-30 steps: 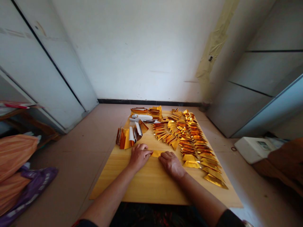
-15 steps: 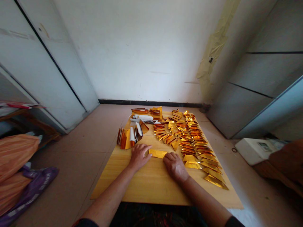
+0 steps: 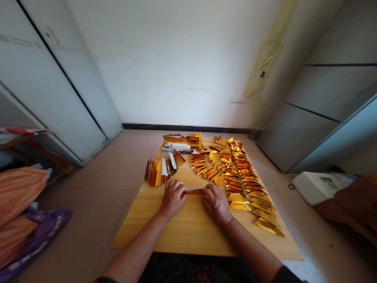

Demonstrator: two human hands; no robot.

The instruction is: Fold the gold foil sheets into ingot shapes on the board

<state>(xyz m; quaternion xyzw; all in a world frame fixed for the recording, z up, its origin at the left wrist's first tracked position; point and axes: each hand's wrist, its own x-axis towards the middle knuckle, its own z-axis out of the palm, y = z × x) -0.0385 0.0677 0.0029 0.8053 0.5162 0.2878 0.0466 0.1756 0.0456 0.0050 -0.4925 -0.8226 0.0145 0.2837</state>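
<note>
Between my two hands is a small strip of gold foil paper point(image 3: 194, 192), its pale back showing along the top and a darker gold edge in front. My left hand point(image 3: 173, 197) is closed on its left end, and my right hand point(image 3: 216, 201) pinches the right end. Both hands rest low over the wooden board point(image 3: 188, 232). Beyond my left hand stands a bundle of curled gold foil sheets point(image 3: 157, 173). Right of my right hand lie rows of folded gold paper pieces point(image 3: 238, 200), overlapping one another.
At the board's far left are more gold sheets point(image 3: 193, 140) and a white roll point(image 3: 178, 147). A purple bag point(image 3: 44, 228) and orange cloth point(image 3: 17, 196) lie at left. A white box point(image 3: 312, 188) stands on the right. Grey cabinets point(image 3: 332, 90) flank the white wall point(image 3: 176, 67).
My left hand has closed on the strip's left end. The strip lay gold side up before; now its pale side shows and it looks narrower.
</note>
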